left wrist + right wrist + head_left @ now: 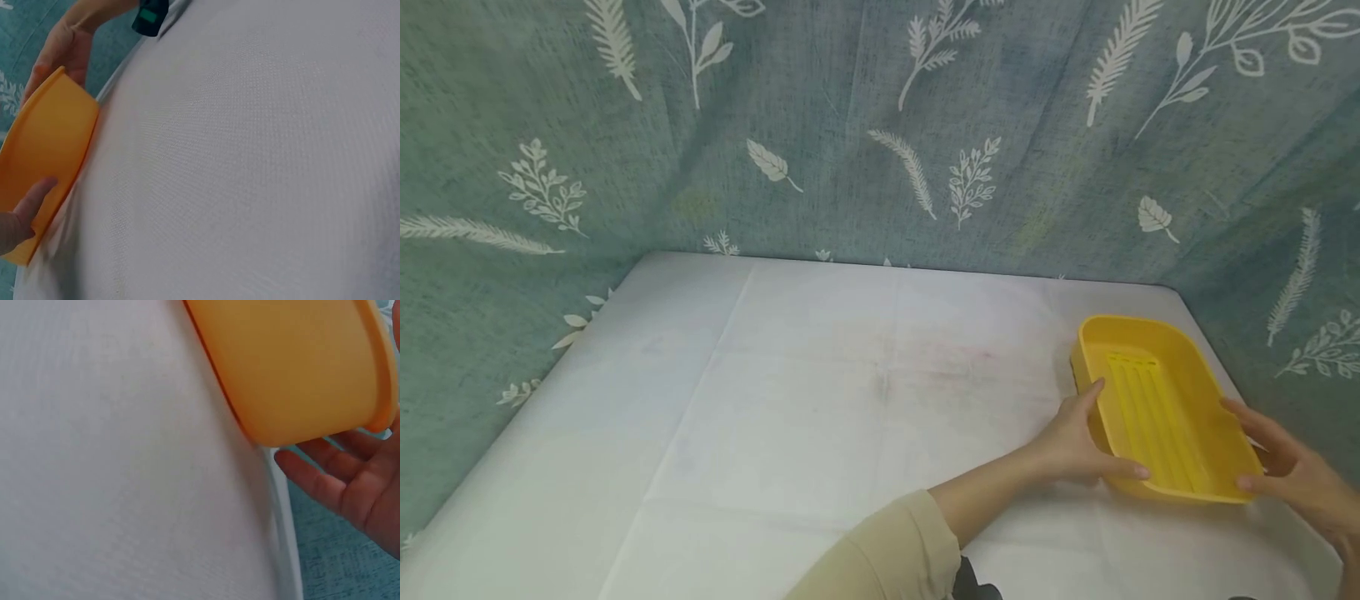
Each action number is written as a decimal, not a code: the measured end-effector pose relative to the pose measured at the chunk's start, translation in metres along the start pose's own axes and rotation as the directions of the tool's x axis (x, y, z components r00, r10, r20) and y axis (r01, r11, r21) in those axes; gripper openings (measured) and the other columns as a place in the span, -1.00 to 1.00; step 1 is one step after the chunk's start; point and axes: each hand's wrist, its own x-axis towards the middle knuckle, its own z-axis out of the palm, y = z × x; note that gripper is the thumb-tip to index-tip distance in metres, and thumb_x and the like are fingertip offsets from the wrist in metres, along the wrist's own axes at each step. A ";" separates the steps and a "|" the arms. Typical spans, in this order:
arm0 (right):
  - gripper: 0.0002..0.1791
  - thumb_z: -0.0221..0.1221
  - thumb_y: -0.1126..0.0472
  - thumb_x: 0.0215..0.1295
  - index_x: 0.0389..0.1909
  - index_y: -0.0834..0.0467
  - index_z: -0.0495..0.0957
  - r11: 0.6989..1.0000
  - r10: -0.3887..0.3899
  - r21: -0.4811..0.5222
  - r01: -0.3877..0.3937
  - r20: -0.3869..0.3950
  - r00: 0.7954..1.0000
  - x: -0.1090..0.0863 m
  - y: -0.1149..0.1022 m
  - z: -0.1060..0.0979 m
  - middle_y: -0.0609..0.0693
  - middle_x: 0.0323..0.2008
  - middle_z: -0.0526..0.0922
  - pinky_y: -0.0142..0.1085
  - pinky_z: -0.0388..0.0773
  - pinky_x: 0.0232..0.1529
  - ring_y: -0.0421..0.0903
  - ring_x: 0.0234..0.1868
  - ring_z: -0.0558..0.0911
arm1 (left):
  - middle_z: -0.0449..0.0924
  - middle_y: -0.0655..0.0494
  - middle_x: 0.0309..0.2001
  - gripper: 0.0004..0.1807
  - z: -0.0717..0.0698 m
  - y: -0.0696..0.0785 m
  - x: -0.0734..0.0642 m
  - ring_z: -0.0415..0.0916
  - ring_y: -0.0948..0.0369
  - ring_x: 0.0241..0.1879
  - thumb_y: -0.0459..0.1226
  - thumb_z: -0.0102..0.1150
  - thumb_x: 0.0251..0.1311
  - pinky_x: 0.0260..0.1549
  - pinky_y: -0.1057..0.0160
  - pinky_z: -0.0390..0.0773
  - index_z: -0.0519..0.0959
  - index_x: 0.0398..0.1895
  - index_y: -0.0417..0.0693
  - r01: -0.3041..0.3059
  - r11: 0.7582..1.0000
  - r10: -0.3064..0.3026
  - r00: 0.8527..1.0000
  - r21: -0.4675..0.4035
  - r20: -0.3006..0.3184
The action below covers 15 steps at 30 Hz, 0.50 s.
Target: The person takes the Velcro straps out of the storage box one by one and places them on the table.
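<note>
A yellow plastic tray (1198, 392) with rounded corners and raised sides is at the right end of the table. Several brighter yellow strips (1157, 425) run lengthwise along its floor; whether they are loose or moulded I cannot tell. My left hand (1078, 442) grips the near left corner, thumb on the front rim and index finger on the left rim. On the opposite side my right hand (1292, 467) holds the near right corner, thumb at the front. In the right wrist view, that hand's fingers (322, 484) lie by the tray's outer corner, beyond the table edge.
A white cloth (850, 400) with faint stains and fold lines covers the table. Green-blue fabric (835, 125) with a white leaf print hangs behind and at both sides. A dark device (150, 17) sits on the right wrist.
</note>
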 end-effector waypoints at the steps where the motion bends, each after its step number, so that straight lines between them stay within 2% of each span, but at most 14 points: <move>1: 0.01 0.19 0.25 0.28 0.48 -0.25 -0.31 1.000 -0.005 0.017 0.005 0.002 1.000 0.000 0.001 0.001 -0.15 0.49 -0.26 -0.63 0.39 -0.26 -0.49 0.11 0.21 | 0.09 0.25 0.38 0.17 0.001 0.000 0.000 0.17 0.34 0.29 -0.05 0.52 -0.18 0.21 0.28 0.30 -0.06 0.47 0.37 0.003 1.000 -0.003 1.000 -0.010 -0.006; 4: 0.01 0.18 0.30 0.28 0.48 -0.28 -0.30 0.997 -0.026 0.073 0.025 0.011 1.000 0.000 0.004 0.002 -0.38 0.43 -0.26 -0.67 0.37 -0.24 -0.54 0.14 0.17 | 0.10 0.27 0.37 0.14 0.002 -0.002 0.001 0.17 0.35 0.29 -0.07 0.52 -0.18 0.21 0.29 0.30 -0.02 0.47 0.35 0.008 0.999 -0.009 1.000 -0.043 -0.025; 5: 0.02 0.18 0.33 0.27 0.48 -0.28 -0.28 0.996 -0.040 0.085 0.039 0.006 0.999 0.000 0.005 0.003 -0.44 0.40 -0.22 -0.67 0.38 -0.23 -0.66 0.02 0.16 | 0.10 0.28 0.37 0.13 0.002 -0.002 0.001 0.17 0.36 0.28 -0.08 0.52 -0.18 0.21 0.29 0.30 0.00 0.46 0.35 0.008 0.998 -0.010 0.999 -0.057 -0.030; 7: 0.02 0.18 0.37 0.25 0.48 -0.28 -0.26 0.992 -0.063 0.114 0.062 0.004 0.998 0.001 0.007 0.003 -0.51 0.34 -0.12 -0.65 0.41 -0.22 -0.72 -0.03 0.19 | 0.11 0.30 0.36 0.12 0.002 -0.003 0.002 0.18 0.37 0.27 -0.10 0.52 -0.18 0.19 0.31 0.31 0.02 0.46 0.36 0.006 0.997 -0.010 0.999 -0.082 -0.041; 8: 0.03 0.17 0.40 0.24 0.49 -0.26 -0.25 0.988 -0.078 0.132 0.076 0.005 0.997 0.001 0.008 0.002 -0.53 0.30 -0.06 -0.65 0.43 -0.22 -0.74 -0.08 0.21 | 0.11 0.30 0.36 0.12 0.002 -0.004 0.002 0.17 0.38 0.27 -0.11 0.53 -0.19 0.20 0.31 0.31 0.03 0.45 0.35 0.003 0.996 -0.007 0.999 -0.091 -0.046; 12: 0.02 0.15 0.44 0.24 0.49 -0.25 -0.23 0.981 -0.098 0.168 0.094 0.015 0.995 0.002 0.012 0.002 -0.58 0.11 0.05 -0.62 0.46 -0.22 -0.70 -0.07 0.29 | 0.11 0.29 0.37 0.13 0.003 -0.007 0.003 0.17 0.38 0.28 -0.12 0.54 -0.20 0.20 0.33 0.30 0.03 0.46 0.33 -0.018 0.995 0.012 0.998 -0.097 -0.060; 15: 0.01 0.14 0.44 0.25 0.48 -0.29 -0.22 0.976 -0.086 0.205 0.079 0.027 0.996 0.002 0.015 0.002 -0.58 0.08 0.08 -0.62 0.46 -0.22 -0.68 -0.07 0.31 | 0.11 0.28 0.37 0.13 0.005 -0.009 0.003 0.17 0.38 0.27 -0.13 0.54 -0.20 0.19 0.34 0.30 0.03 0.46 0.30 -0.043 0.994 0.036 0.997 -0.101 -0.068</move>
